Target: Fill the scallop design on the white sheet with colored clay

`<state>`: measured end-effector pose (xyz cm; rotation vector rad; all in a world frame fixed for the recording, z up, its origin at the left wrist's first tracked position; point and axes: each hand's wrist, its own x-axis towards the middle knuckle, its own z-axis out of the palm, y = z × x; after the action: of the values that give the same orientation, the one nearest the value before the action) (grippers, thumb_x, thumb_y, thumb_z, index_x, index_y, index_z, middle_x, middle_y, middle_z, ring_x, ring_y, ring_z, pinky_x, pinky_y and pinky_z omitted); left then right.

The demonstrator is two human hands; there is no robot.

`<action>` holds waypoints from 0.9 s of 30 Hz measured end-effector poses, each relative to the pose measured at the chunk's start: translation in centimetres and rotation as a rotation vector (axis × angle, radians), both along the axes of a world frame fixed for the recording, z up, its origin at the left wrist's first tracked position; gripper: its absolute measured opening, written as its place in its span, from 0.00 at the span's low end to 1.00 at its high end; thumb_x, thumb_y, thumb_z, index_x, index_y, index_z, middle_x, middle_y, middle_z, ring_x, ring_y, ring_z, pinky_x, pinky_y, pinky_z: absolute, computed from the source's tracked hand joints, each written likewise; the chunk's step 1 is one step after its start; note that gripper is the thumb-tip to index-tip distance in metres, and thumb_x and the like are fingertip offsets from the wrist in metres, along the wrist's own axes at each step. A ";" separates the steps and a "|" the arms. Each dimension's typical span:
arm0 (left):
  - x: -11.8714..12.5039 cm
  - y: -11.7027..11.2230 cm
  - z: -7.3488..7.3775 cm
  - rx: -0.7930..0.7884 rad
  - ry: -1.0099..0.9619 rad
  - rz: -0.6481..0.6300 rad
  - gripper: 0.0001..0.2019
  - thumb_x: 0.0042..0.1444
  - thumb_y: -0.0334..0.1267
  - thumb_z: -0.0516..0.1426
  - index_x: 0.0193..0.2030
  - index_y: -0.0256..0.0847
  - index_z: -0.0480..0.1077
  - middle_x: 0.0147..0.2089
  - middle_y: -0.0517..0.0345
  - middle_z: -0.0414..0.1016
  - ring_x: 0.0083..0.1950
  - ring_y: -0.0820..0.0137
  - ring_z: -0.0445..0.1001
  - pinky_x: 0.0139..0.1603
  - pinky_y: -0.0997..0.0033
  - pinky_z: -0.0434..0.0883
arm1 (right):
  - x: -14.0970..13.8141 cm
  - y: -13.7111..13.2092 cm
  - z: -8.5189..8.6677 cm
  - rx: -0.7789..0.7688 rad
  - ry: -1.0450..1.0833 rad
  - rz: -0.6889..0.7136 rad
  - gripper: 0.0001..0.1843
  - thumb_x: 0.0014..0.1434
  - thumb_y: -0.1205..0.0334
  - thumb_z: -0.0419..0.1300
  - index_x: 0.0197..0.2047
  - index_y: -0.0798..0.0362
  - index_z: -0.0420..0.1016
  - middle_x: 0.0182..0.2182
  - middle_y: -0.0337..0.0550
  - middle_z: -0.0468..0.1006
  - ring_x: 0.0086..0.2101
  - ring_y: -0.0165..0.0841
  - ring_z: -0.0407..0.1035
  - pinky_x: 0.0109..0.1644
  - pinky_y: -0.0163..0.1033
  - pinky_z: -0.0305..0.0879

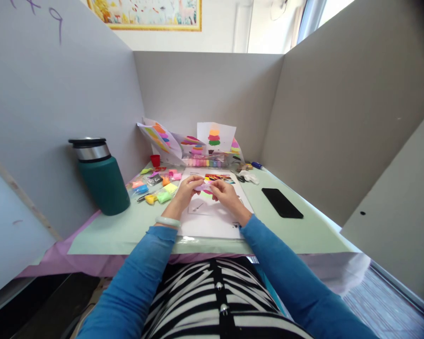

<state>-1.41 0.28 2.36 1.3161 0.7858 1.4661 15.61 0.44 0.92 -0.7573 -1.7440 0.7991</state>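
My left hand (186, 189) and my right hand (226, 194) meet over a white sheet of paper (212, 221) on the table. Both pinch a small pale pink-lilac lump of clay (203, 187) held between the fingertips of both hands. Beneath the hands, some red and green clay shapes (208, 192) lie on the sheet, partly hidden. A pale bangle (167, 221) sits on my left wrist. Both sleeves are blue.
A green flask with a steel lid (101, 176) stands at the left. Small coloured clay packets (159, 187) lie left of the sheet. A black phone (281, 203) lies to the right. Finished clay pictures (215, 136) lean against the grey partition at the back.
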 end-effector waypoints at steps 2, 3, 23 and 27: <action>0.0 0.0 0.0 0.000 0.024 -0.013 0.12 0.43 0.39 0.65 0.34 0.36 0.73 0.30 0.59 0.71 0.28 0.75 0.69 0.26 0.75 0.62 | 0.0 -0.1 0.1 -0.025 -0.002 -0.001 0.11 0.56 0.53 0.56 0.34 0.53 0.70 0.24 0.37 0.74 0.20 0.26 0.65 0.24 0.32 0.62; 0.1 -0.1 0.0 0.000 0.040 -0.032 0.13 0.43 0.40 0.65 0.34 0.36 0.74 0.30 0.58 0.71 0.29 0.75 0.69 0.26 0.75 0.62 | 0.0 -0.1 0.2 -0.036 0.012 -0.008 0.11 0.55 0.53 0.56 0.33 0.53 0.70 0.23 0.37 0.74 0.19 0.26 0.65 0.24 0.32 0.62; 0.1 0.2 -0.3 0.082 0.194 -0.055 0.16 0.47 0.46 0.64 0.39 0.38 0.76 0.38 0.55 0.75 0.38 0.70 0.71 0.34 0.74 0.66 | 0.4 0.0 -0.1 0.227 0.028 -0.175 0.13 0.59 0.51 0.56 0.40 0.51 0.73 0.22 0.35 0.67 0.24 0.29 0.61 0.29 0.35 0.60; 0.3 -0.2 -0.1 0.134 0.201 0.046 0.14 0.46 0.43 0.63 0.38 0.37 0.75 0.36 0.56 0.75 0.36 0.71 0.70 0.36 0.73 0.66 | 0.3 0.3 -0.1 0.178 0.036 -0.146 0.12 0.59 0.52 0.56 0.33 0.51 0.71 0.24 0.36 0.69 0.24 0.29 0.62 0.30 0.35 0.60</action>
<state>-1.12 0.13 2.30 1.5749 0.8642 1.4585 15.94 0.69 0.82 -0.7358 -1.6814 0.5481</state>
